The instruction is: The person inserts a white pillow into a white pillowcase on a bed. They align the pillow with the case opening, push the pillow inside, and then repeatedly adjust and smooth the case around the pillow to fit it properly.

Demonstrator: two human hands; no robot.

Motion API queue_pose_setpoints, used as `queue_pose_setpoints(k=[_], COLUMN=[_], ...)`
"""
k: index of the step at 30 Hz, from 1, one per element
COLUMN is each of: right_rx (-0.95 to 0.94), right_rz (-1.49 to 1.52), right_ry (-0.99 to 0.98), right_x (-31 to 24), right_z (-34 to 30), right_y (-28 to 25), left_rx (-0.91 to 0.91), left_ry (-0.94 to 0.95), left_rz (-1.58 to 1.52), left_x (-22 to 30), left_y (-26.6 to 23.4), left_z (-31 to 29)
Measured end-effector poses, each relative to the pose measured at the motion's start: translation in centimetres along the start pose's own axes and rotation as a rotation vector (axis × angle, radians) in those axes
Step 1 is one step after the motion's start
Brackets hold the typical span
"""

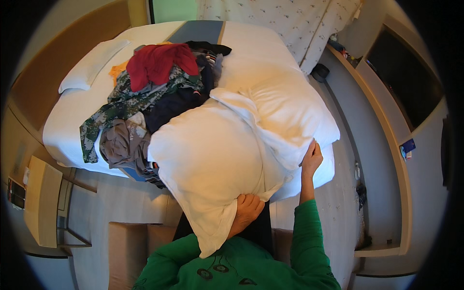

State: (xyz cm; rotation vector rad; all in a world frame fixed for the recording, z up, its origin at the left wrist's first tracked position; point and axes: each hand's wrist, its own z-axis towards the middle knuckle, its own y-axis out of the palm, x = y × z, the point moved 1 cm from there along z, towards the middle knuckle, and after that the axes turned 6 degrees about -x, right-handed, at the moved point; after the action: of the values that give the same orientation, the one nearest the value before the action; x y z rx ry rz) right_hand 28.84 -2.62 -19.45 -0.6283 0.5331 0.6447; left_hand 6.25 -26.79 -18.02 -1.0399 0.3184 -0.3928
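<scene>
A plump white pillow is tilted up in front of me at the near edge of the bed. Beyond a loose fold of white cloth lies a second plump white part; I cannot tell whether it is another pillow. My left hand is closed round the pillow's lower edge, the fingers curled over the cloth. With my right hand I pinch the white cloth at its right corner. To the left, against the pillow, a heap of clothes holds a red garment, a camouflage jacket and a grey-brown garment.
The bed has a white sheet and a blue band. A flat white pillow lies near the headboard. At left stands a wooden desk; at right, a long shelf runs below a dark screen. A beige seat is behind me.
</scene>
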Motion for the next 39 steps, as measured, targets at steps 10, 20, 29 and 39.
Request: queue_pose_setpoints(k=[10,20,29,39], right_rx=[-0.359,-0.231,0.127,0.001], right_rz=[0.488,0.032,-0.117,-0.239], right_ry=[-0.026,-0.241,0.176,0.34], right_x=[-10.3,-10.8,1.2,7.4], right_z=[-6.4,-5.8,1.4,3.6], right_y=[-6.6,-2.0,-2.5,-1.7], left_rx=[-0.014,0.086,0.022,-0.005], left_ry=[-0.168,-0.3,-0.252,-0.197], left_rz=[-0.745,-0.243,-0.161,-0.12], left_x=[-0.6,-8.8,-8.1,-6.0], left_y=[-7.3,-4.7,2.2,5.5], left_z=[-1.9,2.2,-3.1,-6.2])
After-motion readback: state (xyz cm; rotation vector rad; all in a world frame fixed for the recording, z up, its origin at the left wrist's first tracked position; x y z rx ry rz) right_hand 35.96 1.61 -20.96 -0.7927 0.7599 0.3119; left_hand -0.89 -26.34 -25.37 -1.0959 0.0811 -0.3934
